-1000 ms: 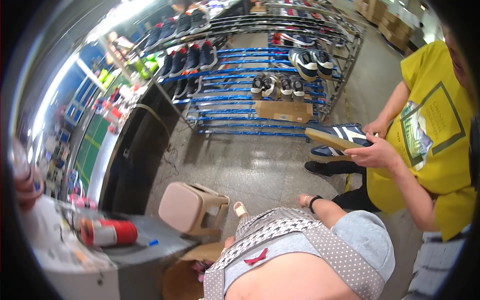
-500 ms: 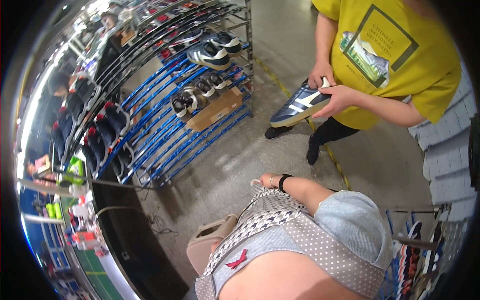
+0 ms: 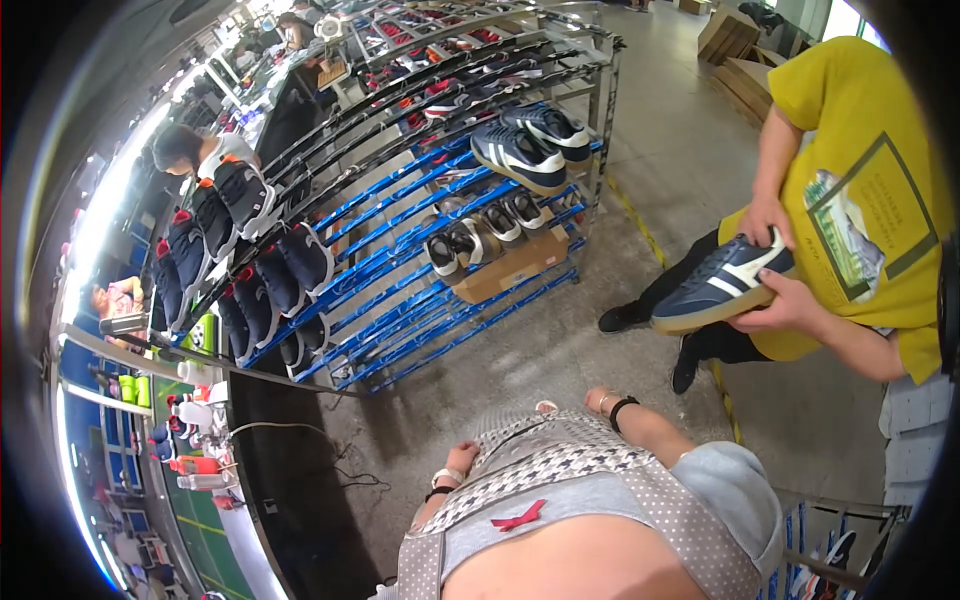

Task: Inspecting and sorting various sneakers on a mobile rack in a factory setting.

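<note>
My left hand (image 3: pixel 462 458), with a bracelet and a dark band on the wrist, is at the left edge of my checked and dotted apron (image 3: pixel 565 448). Its fingers look curled in; whatever may be inside them does not show. On the apron's far right side is my right hand (image 3: pixel 601 400), a black band around its wrist. The fingers there are small and partly hidden by the cloth. Ahead on the right, a person in a yellow shirt (image 3: pixel 850 110) holds a navy sneaker (image 3: pixel 722 284) with white stripes in both hands, apart from mine.
A blue-barred shoe rack (image 3: pixel 405 300) stands ahead to the left, bearing navy sneakers (image 3: pixel 520 155), dark shoes (image 3: pixel 285 275) and a cardboard box (image 3: pixel 512 268). A workbench (image 3: pixel 205 535) runs along the left. Cables (image 3: pixel 365 482) lie on the floor. Another shoe rack (image 3: pixel 835 550) is at lower right.
My view has turned, so the rack and the person appear farther right. My left hand has come into clear sight beside the apron. The beige seat-like object at lower left is out of sight.
</note>
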